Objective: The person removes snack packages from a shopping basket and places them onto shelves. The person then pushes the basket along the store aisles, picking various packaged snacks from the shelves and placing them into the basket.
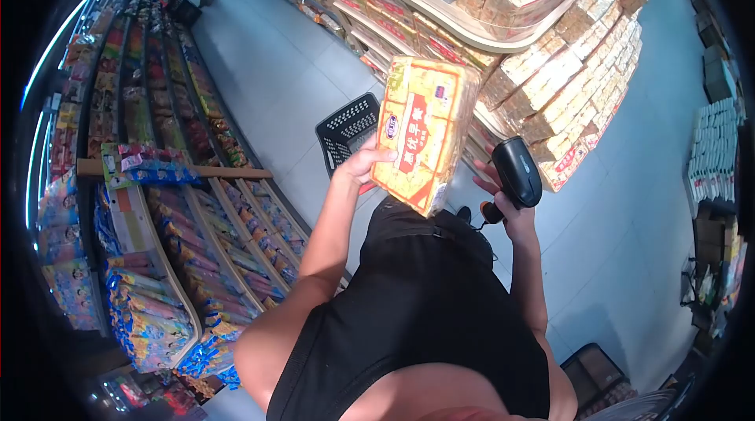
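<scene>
Gripping yellow packet (425, 130) by its left edge with left hand (360, 166), between basket (338, 138) and black scanner (516, 172) grasped in right hand (519, 224); best held steady, thumb clear of print.

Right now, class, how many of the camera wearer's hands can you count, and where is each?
2. The left hand holds the lower left edge of the yellow pack; the right hand holds the black scanner. Some fingers are partly hidden.
</scene>
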A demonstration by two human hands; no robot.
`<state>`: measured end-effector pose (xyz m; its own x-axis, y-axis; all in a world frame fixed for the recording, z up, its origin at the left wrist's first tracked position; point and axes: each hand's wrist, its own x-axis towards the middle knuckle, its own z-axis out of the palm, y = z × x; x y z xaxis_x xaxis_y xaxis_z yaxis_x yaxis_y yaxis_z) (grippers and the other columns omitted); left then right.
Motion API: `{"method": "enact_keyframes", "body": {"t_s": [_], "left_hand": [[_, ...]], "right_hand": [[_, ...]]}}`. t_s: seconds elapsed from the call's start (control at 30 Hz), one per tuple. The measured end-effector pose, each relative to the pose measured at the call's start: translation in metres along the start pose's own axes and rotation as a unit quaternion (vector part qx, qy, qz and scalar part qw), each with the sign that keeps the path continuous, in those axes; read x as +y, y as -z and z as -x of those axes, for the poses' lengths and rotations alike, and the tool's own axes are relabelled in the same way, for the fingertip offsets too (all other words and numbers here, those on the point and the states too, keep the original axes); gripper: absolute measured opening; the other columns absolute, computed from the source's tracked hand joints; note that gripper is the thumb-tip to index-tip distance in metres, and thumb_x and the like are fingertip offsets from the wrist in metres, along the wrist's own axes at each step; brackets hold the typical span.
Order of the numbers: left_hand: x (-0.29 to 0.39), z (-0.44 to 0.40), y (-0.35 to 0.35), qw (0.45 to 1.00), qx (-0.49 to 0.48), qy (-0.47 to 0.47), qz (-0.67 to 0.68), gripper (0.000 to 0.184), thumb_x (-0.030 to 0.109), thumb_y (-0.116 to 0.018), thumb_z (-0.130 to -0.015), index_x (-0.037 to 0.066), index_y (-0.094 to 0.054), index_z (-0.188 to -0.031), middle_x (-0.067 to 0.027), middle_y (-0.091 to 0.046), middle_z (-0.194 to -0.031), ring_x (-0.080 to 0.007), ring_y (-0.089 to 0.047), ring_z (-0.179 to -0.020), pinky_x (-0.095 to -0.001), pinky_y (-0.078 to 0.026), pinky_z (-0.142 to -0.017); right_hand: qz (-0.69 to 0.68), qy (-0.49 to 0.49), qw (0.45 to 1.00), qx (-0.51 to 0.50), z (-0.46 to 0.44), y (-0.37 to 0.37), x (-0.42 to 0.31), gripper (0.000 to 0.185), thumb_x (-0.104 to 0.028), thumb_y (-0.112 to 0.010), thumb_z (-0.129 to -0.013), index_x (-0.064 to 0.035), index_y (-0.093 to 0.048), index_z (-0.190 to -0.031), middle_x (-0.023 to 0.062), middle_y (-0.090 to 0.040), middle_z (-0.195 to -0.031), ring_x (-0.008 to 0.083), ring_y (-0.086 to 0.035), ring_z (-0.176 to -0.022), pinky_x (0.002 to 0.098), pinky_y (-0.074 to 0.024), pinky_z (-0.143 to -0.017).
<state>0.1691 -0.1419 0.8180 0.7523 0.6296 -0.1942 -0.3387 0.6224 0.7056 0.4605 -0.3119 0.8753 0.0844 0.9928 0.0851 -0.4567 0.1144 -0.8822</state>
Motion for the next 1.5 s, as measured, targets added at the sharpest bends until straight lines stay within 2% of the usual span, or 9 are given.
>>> {"method": "enact_keyframes", "body": {"t_s": [0.13, 0.37, 0.6, 0.87, 0.97, 1.2, 1.3, 1.47, 1.5], "left_hand": [[0.027, -0.014, -0.003, 0.979, 0.049, 0.024, -0.194, 0.068, 0.007, -0.079, -0.083, -0.004, -0.048, -0.142, -0.0171, -0.067, -0.130, -0.0244, -0.068, -0.117, -0.0400, -0.056, -0.102], [0.022, -0.006, -0.014, 0.989, 0.110, 0.038, -0.088, 0.066, 0.006, -0.079, -0.083, -0.005, -0.048, -0.141, -0.0169, -0.066, -0.130, -0.0228, -0.070, -0.113, -0.0373, -0.057, -0.100], [0.023, -0.003, -0.027, 0.918, 0.131, -0.057, -0.370, 0.077, 0.011, -0.089, -0.075, -0.006, -0.050, -0.139, -0.0091, -0.064, -0.128, -0.0153, -0.058, -0.119, -0.0324, -0.043, -0.109], [0.055, 0.007, -0.039, 0.885, -0.074, 0.065, -0.454, 0.076, 0.012, -0.091, -0.072, -0.005, -0.053, -0.136, -0.0059, -0.063, -0.122, -0.0122, -0.056, -0.115, -0.0304, -0.044, -0.104], [0.047, 0.008, -0.045, 0.899, -0.099, 0.082, -0.420, 0.079, 0.013, -0.091, -0.072, -0.006, -0.051, -0.138, -0.0061, -0.063, -0.123, -0.0126, -0.056, -0.116, -0.0302, -0.044, -0.104], [0.032, 0.003, -0.057, 0.930, -0.110, 0.096, -0.337, 0.079, 0.018, -0.084, -0.083, -0.004, -0.044, -0.148, -0.0116, -0.063, -0.132, -0.0153, -0.057, -0.122, -0.0316, -0.044, -0.107], [0.032, 0.010, -0.050, 0.977, -0.086, 0.096, -0.170, 0.081, 0.031, -0.078, -0.088, -0.002, -0.040, -0.152, -0.0141, -0.063, -0.136, -0.0208, -0.058, -0.127, -0.0350, -0.044, -0.109], [0.001, 0.006, -0.051, 0.999, 0.000, -0.037, -0.006, 0.091, 0.044, -0.076, -0.088, 0.000, -0.033, -0.156, -0.0168, -0.053, -0.148, -0.0287, -0.051, -0.140, -0.0419, -0.042, -0.116], [-0.015, 0.004, -0.047, 0.998, 0.028, -0.063, 0.011, 0.080, 0.037, -0.073, -0.092, 0.001, -0.037, -0.154, -0.0153, -0.054, -0.147, -0.0272, -0.049, -0.140, -0.0422, -0.043, -0.115]], "right_hand": [[0.031, 0.024, 0.998, 0.039, -0.009, 0.003, 0.005, 0.064, -0.005, -0.065, -0.097, -0.0024, -0.038, -0.155, 0.0181, -0.047, -0.155, 0.0329, -0.043, -0.146, 0.0541, -0.0405, -0.118], [0.036, 0.020, 0.998, 0.051, -0.011, 0.009, 0.005, 0.063, -0.005, -0.066, -0.097, -0.0025, -0.039, -0.155, 0.0182, -0.048, -0.154, 0.0333, -0.044, -0.146, 0.0536, -0.0412, -0.117], [0.023, -0.019, 0.998, 0.050, -0.003, 0.000, 0.014, 0.064, 0.000, -0.067, -0.094, -0.0018, -0.042, -0.153, 0.0169, -0.052, -0.151, 0.0320, -0.050, -0.141, 0.0493, -0.0441, -0.115], [0.103, -0.065, 0.976, 0.183, 0.013, 0.035, 0.033, 0.056, -0.002, -0.073, -0.092, -0.0030, -0.053, -0.145, 0.0118, -0.062, -0.139, 0.0172, -0.063, -0.118, 0.0337, -0.0474, -0.102], [0.087, -0.092, 0.971, 0.201, 0.028, 0.057, 0.054, 0.057, -0.002, -0.072, -0.092, -0.0026, -0.053, -0.146, 0.0112, -0.062, -0.139, 0.0143, -0.062, -0.111, 0.0316, -0.0480, -0.098], [0.038, -0.017, 0.984, 0.175, 0.011, 0.034, 0.026, 0.059, 0.000, -0.071, -0.091, 0.0001, -0.050, -0.146, 0.0143, -0.061, -0.139, 0.0212, -0.058, -0.128, 0.0377, -0.0432, -0.110], [-0.020, -0.016, 0.974, 0.224, 0.009, 0.034, 0.022, 0.062, -0.002, -0.070, -0.092, 0.0006, -0.046, -0.149, 0.0157, -0.056, -0.146, 0.0233, -0.053, -0.136, 0.0396, -0.0408, -0.114], [-0.047, -0.013, 0.955, 0.293, 0.008, 0.047, 0.025, 0.062, -0.012, -0.066, -0.096, -0.0022, -0.041, -0.153, 0.0138, -0.050, -0.152, 0.0239, -0.051, -0.137, 0.0420, -0.0424, -0.115], [-0.047, -0.018, 0.952, 0.302, 0.006, 0.048, 0.025, 0.062, -0.012, -0.066, -0.097, -0.0024, -0.041, -0.153, 0.0136, -0.050, -0.152, 0.0238, -0.051, -0.137, 0.0420, -0.0423, -0.115]]}}
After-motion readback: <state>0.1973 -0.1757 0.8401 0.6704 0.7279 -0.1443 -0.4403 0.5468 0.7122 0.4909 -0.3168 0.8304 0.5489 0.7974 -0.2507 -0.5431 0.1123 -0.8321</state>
